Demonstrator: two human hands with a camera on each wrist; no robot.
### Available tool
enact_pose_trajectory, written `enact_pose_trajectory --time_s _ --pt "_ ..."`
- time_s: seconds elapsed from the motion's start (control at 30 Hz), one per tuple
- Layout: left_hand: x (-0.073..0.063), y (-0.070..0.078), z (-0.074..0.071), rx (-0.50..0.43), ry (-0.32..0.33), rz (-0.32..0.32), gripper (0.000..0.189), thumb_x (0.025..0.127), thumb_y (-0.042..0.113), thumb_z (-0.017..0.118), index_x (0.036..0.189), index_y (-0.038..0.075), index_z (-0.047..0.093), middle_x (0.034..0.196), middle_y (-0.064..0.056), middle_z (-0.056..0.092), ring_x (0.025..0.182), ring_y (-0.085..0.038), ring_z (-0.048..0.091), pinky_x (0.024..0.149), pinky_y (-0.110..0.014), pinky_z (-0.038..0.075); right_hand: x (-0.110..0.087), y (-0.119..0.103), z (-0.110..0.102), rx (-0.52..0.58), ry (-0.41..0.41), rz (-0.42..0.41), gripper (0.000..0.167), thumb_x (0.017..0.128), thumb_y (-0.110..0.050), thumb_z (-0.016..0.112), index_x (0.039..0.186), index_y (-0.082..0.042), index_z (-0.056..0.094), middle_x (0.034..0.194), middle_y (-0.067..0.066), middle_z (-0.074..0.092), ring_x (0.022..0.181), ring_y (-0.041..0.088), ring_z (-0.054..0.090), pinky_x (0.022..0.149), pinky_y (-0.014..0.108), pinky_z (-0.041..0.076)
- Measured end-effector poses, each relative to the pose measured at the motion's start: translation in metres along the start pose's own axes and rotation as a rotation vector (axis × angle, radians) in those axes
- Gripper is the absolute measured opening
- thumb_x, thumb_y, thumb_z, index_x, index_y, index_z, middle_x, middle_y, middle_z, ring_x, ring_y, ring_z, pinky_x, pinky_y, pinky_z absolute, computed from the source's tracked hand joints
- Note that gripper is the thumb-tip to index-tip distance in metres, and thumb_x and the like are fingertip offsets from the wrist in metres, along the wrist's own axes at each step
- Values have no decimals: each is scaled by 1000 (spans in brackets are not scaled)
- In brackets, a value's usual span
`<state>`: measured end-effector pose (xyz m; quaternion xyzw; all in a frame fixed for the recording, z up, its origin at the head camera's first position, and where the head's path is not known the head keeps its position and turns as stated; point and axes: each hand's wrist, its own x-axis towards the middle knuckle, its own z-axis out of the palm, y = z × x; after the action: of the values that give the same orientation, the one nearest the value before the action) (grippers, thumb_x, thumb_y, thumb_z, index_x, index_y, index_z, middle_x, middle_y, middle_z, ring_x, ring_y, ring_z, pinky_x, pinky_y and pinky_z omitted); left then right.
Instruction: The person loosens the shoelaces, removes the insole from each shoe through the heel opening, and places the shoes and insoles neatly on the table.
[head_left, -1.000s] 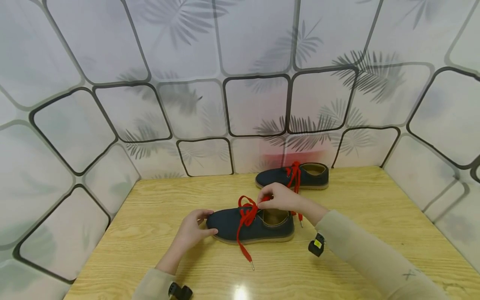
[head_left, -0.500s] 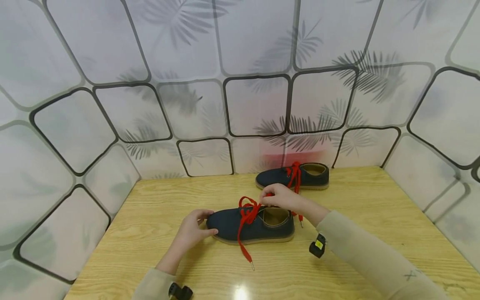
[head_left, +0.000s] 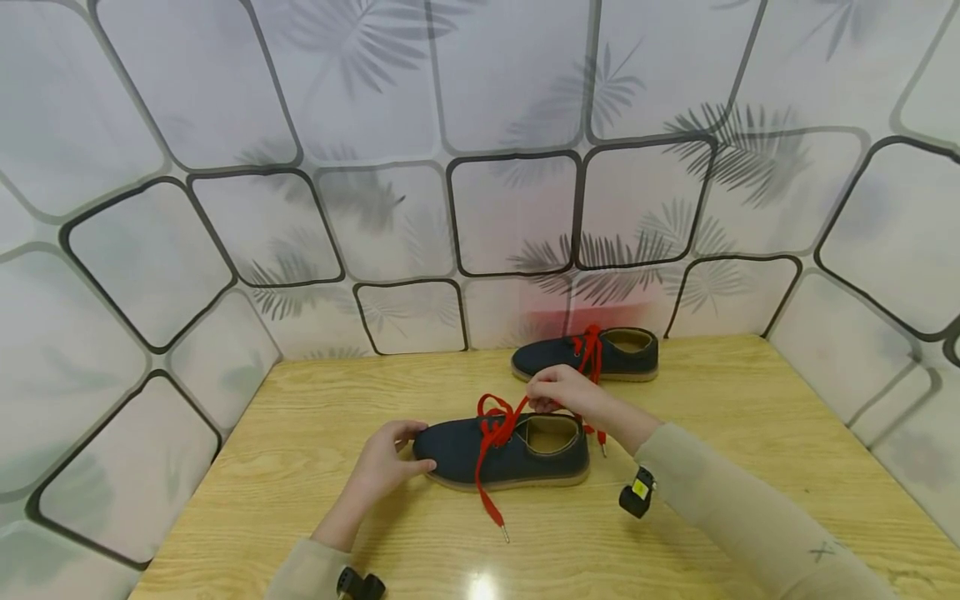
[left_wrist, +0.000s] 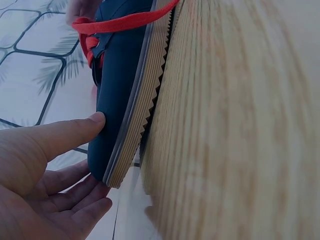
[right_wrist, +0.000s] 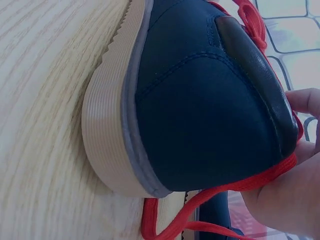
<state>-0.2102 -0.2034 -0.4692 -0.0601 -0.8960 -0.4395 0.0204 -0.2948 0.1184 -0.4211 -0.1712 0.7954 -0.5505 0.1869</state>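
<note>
A dark blue shoe (head_left: 459,452) with a pale ridged sole stands on the table, toe to the left in the head view. My left hand (head_left: 384,458) holds its toe, thumb (left_wrist: 80,132) on the near side and fingers round the tip. Above the shoe's opening my right hand (head_left: 564,392) pinches one end of the red shoelace (head_left: 517,410), which runs taut from the loose knot. One lace loop sticks up at the knot. The other lace end (head_left: 491,504) hangs over the near side onto the wood. In the right wrist view, red lace (right_wrist: 220,190) passes behind the heel.
A second dark blue shoe (head_left: 542,354) with red laces (head_left: 592,354) sits farther back, by the patterned wall (head_left: 405,225). Its laces trail forward toward the nearer shoe. The wooden table (head_left: 300,417) ends at walls on the left, right and back.
My right hand has shifted slightly to the right, and more lace shows straight between it and the knot. My left hand and the shoe have stayed put.
</note>
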Motion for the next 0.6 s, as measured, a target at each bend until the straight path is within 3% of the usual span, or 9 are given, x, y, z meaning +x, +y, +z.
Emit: enact_pose_trajectory --time_s 0.23,0.6 --pt "0 0 0 -6 -1 -1 53 81 -1 90 130 -5 69 131 -21 68 125 -42 64 113 -52 56 0 3 -3 96 33 48 24 104 -14 57 101 3 74 83 -3 71 79 9 66 78 21 60" --pt "0 1 -1 -8 2 -1 53 81 -2 90 129 -6 69 129 -22 69 124 -42 65 112 -52 56 -1 3 -4 107 46 69 23 104 -14 57 99 -1 74 89 3 72 79 11 65 79 22 57"
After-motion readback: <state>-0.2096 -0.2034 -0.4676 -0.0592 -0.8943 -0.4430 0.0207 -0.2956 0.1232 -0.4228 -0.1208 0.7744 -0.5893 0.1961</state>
